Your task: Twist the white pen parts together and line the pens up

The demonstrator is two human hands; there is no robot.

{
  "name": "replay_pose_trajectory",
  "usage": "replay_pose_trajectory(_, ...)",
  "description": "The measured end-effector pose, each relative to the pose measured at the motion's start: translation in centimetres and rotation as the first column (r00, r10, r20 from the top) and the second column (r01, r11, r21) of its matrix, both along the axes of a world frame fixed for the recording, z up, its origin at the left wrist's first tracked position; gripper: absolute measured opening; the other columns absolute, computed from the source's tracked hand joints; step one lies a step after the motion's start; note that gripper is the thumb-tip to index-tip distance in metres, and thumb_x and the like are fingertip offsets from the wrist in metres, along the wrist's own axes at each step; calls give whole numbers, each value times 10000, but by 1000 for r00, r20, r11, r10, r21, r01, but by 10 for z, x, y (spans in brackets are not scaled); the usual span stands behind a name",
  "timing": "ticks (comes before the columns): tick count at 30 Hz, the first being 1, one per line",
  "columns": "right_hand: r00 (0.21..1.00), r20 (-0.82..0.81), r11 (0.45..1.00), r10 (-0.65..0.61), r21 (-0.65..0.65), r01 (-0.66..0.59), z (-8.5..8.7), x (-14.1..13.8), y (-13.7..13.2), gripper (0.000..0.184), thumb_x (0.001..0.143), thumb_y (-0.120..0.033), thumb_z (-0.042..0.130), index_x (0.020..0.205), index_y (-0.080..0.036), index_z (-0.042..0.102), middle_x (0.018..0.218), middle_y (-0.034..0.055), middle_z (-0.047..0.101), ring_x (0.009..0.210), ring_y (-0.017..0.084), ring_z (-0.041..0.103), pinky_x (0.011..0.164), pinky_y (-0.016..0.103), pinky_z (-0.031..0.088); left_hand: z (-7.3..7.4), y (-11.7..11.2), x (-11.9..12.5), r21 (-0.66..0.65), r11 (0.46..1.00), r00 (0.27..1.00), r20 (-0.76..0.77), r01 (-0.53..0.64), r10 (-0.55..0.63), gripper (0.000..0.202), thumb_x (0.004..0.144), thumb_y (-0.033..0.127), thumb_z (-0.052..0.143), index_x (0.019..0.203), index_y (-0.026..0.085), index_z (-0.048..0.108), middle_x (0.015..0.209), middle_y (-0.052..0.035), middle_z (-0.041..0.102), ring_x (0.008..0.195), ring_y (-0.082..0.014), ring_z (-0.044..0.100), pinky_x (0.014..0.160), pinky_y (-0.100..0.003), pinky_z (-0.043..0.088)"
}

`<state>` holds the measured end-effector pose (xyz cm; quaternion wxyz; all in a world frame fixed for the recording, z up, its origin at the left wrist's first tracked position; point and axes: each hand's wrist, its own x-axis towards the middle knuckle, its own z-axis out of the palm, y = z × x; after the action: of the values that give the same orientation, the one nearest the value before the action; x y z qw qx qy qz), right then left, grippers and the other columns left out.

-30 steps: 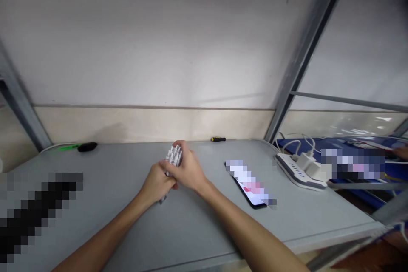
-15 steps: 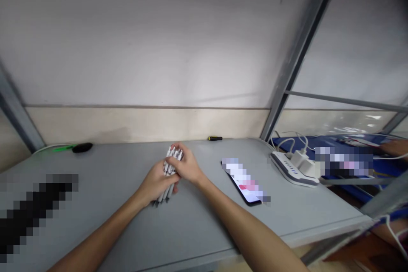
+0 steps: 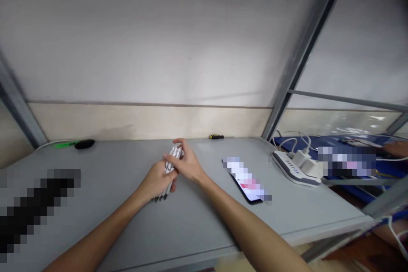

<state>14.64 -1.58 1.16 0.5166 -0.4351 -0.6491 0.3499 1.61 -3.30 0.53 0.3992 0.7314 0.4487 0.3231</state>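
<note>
where a smooth grey desk (image 3: 191,229) stretches far to the left of the phone (image 3: 247,183), a long dark shape (image 3: 35,210) lies slantwise, its texture blurred into blocks. left of the phone and farther back, a matte black oval piece (image 3: 84,144) meets a thin, bright green strip (image 3: 65,144). closer to the phone, on its left, the left hand (image 3: 157,179) curls around a bundle of slim white pens (image 3: 172,162); i cannot tell how all its fingers sit. the pens tilt, glossy tops up and away, dark tapered ends toward the person. from the phone's side, the right hand (image 3: 183,165) presses its thumb flat across the bundle, forefinger arched above the tops, other fingers mostly hidden. behind the phone and slightly left rests a small screwdriver (image 3: 216,137), its rounded handle yellow and black. the phone itself is a flat slab, its lit screen pixelated. right of it sits a white and grey plastic power strip (image 3: 296,169) with blocky white plugs (image 3: 301,157); farther right, another person's hand (image 3: 395,149) is over a blue surface (image 3: 328,140).
</note>
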Motion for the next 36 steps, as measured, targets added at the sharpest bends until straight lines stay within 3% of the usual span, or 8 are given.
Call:
replay_pose_trajectory(5,991,119,995,-68,82,59,3,-1,0,256,766,-418,629,872,-194,562,620,-44,517,560,108,474,537,222,373,-2,2,0,64,998,996,-85,-27,32,108,742,234,465,668,181,522,477,9,583,428,-132,551,441,-222,378)
replay_pose_trajectory(12,991,117,994,-64,92,53,1,0,4,116,746,-278,590,808,-180,587,663,-25,584,612,124,529,596,233,416,-5,6,-2,168,985,999,-38,-32,39,154,732,327,567,702,177,577,655,0,624,602,-138,545,530,-225,387)
replay_pose_trajectory(21,995,7,995,96,-19,-96,-6,5,15,113,720,-268,592,777,-171,599,694,-22,596,646,122,542,617,233,435,-2,9,-13,-17,998,997,-54,57,-57,394,710,482,633,950,169,640,853,-23,679,797,-203,609,677,-270,462)
replay_pose_trajectory(26,981,4,977,195,-93,-194,-9,6,16,107,712,-253,616,776,-167,617,705,-18,614,666,128,564,639,244,448,3,7,-19,-114,988,990,-88,100,-110,390,718,500,640,902,157,627,793,-13,639,757,-190,589,648,-268,445)
replay_pose_trajectory(30,979,90,982,184,-54,-180,-12,5,16,159,750,-296,618,830,-162,650,760,-7,635,725,136,576,705,262,456,-2,10,-18,-111,992,994,-81,66,-75,399,689,473,676,919,152,621,836,-24,645,801,-204,598,673,-281,454)
replay_pose_trajectory(36,997,25,997,78,-31,-78,-22,1,17,375,745,-420,663,1026,-182,596,757,-20,572,685,122,535,657,255,453,-5,12,-18,-106,994,999,-31,12,-16,387,683,440,685,933,153,615,850,-26,659,827,-214,613,680,-283,463)
